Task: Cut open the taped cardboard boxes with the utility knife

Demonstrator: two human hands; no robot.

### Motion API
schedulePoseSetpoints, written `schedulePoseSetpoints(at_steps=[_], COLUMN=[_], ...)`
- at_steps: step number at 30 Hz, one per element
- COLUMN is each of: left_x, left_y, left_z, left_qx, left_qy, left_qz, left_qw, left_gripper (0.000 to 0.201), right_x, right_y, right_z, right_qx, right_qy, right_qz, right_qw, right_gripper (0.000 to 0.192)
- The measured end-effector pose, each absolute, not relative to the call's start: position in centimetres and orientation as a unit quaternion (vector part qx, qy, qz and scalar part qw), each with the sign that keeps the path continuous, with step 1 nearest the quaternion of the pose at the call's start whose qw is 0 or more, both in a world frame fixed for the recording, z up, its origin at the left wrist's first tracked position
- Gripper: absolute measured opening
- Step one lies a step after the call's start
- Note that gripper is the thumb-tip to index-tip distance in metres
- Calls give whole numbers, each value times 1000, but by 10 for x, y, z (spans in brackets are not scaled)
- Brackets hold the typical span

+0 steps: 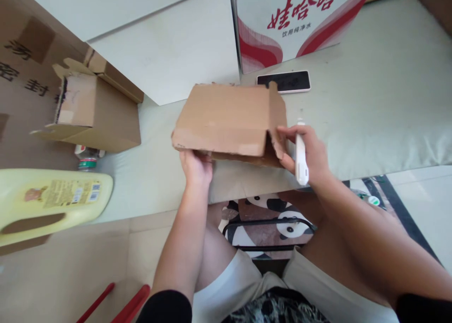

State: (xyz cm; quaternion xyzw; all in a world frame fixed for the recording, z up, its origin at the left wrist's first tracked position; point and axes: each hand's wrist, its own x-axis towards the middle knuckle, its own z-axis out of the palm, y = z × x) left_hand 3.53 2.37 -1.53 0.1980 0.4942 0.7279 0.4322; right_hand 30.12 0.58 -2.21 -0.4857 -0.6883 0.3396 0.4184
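A small brown cardboard box point(226, 113) is tilted over the pale green covered surface, with a gap showing along its near right edge. My left hand point(197, 167) is closed on the box's near left edge, its fingers partly hidden underneath. At the right end, the thumb and fingertips of my right hand point(312, 151) pinch a bent cardboard flap point(277, 141). That same hand also holds a slim white utility knife point(301, 160), with what looks like a thin blade pointing away from me. Just beyond the box lies a black-screened phone point(285, 81).
A white carton with red lettering point(300, 21) and a plain white box point(169, 50) stand at the back. To the left are an opened cardboard box point(113, 111), a small bottle point(87, 162) and a yellow jug point(102, 191). Below sits a panda-patterned thing point(261, 229).
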Motion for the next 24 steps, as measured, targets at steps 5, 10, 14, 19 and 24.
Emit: schedulePoseSetpoints(at_steps=[5, 10, 14, 19, 24], left_x=[16, 23, 18, -2, 3], left_y=[23, 16, 23, 25, 22], left_z=[-3, 1, -9, -15, -16], left_qx=[142, 169, 140, 164, 177], left_qy=[424, 451, 519, 479, 497], left_qz=[730, 722, 710, 714, 661], left_qw=[516, 498, 455, 484, 534], left_gripper=[44, 48, 43, 23, 30], right_x=[294, 287, 290, 295, 288], right_y=[7, 7, 7, 15, 12], right_z=[-19, -21, -23, -22, -18], right_qx=[-381, -379, -430, -573, -498], right_qy=[-821, -852, -791, -531, -368], right_qz=[340, 309, 332, 370, 583], right_qw=[254, 188, 281, 503, 526], right_gripper=[34, 32, 32, 40, 32])
